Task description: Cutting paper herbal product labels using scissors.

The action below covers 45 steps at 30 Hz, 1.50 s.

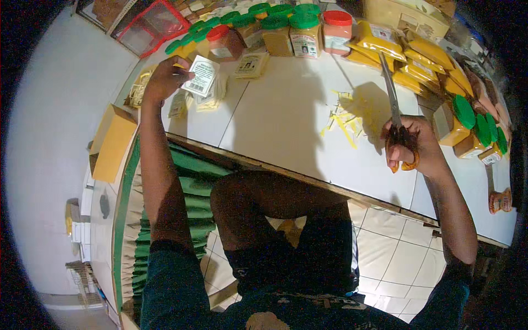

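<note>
Between the thumb and fingers of my left hand (pixel 168 78) is a printed paper label (pixel 201 75) with writing and a barcode. Directly under it lies a stack of similar labels (pixel 211 98) on the white tiled tabletop (pixel 272 119). My right hand (pixel 416 142) grips a pair of scissors (pixel 392 88) by orange handles, its blades pointing away from me toward the far side. Whether the blades are slightly parted I cannot tell. Thin yellow and white paper scraps (pixel 346 121) lie scattered to the left of my right hand.
Jars with green lids (pixel 304 35) and red-lidded jars (pixel 337 31) line the far side. Yellow-filled plastic packets (pixel 379 40) are piled at the far right, with more green-lidded jars (pixel 466 123) nearer. Another label stack (pixel 250 65) lies mid-table. A cardboard box (pixel 113 144) stands left.
</note>
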Motion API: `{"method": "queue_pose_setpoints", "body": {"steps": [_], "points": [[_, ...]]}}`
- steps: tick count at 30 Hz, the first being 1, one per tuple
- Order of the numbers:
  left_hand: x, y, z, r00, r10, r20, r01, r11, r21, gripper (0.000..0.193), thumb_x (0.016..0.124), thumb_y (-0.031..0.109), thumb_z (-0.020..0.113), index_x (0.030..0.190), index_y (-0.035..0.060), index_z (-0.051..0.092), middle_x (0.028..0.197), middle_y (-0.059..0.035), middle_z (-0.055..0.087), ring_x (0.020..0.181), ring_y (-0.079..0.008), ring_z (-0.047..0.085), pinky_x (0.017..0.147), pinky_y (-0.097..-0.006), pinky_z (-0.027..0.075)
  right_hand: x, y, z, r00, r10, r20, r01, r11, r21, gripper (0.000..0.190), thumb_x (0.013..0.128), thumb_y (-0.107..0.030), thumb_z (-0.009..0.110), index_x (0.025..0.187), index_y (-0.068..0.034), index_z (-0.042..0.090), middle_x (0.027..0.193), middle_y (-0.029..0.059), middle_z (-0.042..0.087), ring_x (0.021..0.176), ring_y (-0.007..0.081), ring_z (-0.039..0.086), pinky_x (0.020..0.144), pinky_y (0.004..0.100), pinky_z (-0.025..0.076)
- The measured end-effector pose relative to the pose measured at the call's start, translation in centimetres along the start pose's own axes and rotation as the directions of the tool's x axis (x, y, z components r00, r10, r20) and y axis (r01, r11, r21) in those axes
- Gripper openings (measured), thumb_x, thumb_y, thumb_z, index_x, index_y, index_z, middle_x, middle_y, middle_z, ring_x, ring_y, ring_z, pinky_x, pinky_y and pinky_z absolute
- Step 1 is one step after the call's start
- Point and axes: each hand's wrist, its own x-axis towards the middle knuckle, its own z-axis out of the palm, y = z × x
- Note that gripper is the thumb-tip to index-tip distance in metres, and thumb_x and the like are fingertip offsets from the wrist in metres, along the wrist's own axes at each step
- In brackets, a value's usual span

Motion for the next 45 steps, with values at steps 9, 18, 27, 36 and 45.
{"method": "queue_pose_setpoints", "body": {"steps": [9, 18, 27, 36, 45], "points": [[-0.3, 5.5, 2.7, 0.997, 0.067, 0.046, -0.055, 0.975, -0.217, 0.026, 0.084, 0.017, 0.067, 0.106, 0.0053, 0.059, 0.087, -0.0043, 0.062, 0.078, -0.0134, 0.059, 0.066, -0.0274, 0.05, 0.5, 0.3, -0.6, 0.999, -0.047, -0.011, 0.045, 0.993, -0.109, 0.041, 0.068, -0.02, 0.083, 0.094, 0.0, 0.058, 0.07, 0.0025, 0.06, 0.055, 0.0094, 0.058, 0.049, 0.023, 0.047], [4.4, 17.5, 13.3, 0.821, 0.499, 0.278, -0.221, 0.726, -0.652, 0.024, 0.085, 0.022, 0.066, 0.101, 0.0067, 0.057, 0.092, -0.0054, 0.063, 0.078, -0.0145, 0.062, 0.063, -0.028, 0.056, 0.5, -0.5, -1.1, 0.994, -0.059, -0.091, 0.056, 0.998, -0.033, 0.056, 0.073, -0.026, 0.081, 0.119, -0.003, 0.059, 0.094, 0.0023, 0.062, 0.09, 0.0114, 0.056, 0.082, 0.0258, 0.045], [3.7, 17.9, 18.1, 0.842, 0.474, 0.259, -0.2, 0.719, -0.666, 0.027, 0.079, 0.013, 0.069, 0.104, 0.0044, 0.065, 0.093, -0.0076, 0.066, 0.082, -0.0125, 0.063, 0.072, -0.0258, 0.051, -0.2, -1.3, -2.3, 0.989, 0.083, -0.118, -0.086, 0.996, -0.019, 0.073, 0.064, -0.036, 0.085, 0.121, 0.0, 0.056, 0.082, 0.0025, 0.06, 0.075, 0.0097, 0.055, 0.069, 0.0227, 0.044], [1.8, 18.4, 18.6, 0.8, 0.592, 0.095, -0.355, 0.594, -0.722, 0.026, 0.083, 0.011, 0.066, 0.108, 0.0052, 0.067, 0.096, -0.0074, 0.067, 0.084, -0.011, 0.063, 0.075, -0.0225, 0.05, 0.3, -2.6, -0.7, 0.96, 0.216, -0.179, -0.246, 0.955, -0.166, 0.086, 0.056, -0.038, 0.089, 0.121, 0.005, 0.054, 0.081, 0.006, 0.06, 0.076, 0.0118, 0.058, 0.066, 0.023, 0.046], [1.2, 18.6, 19.0, 0.738, 0.656, 0.155, -0.348, 0.568, -0.746, 0.028, 0.083, 0.01, 0.065, 0.11, 0.0049, 0.065, 0.097, -0.0093, 0.068, 0.09, -0.0155, 0.064, 0.08, -0.0259, 0.051, 0.1, -2.5, -0.4, 0.959, 0.164, -0.23, -0.208, 0.96, -0.186, 0.088, 0.055, -0.044, 0.088, 0.12, 0.005, 0.055, 0.08, 0.0045, 0.061, 0.075, 0.0097, 0.058, 0.065, 0.0203, 0.044]]}}
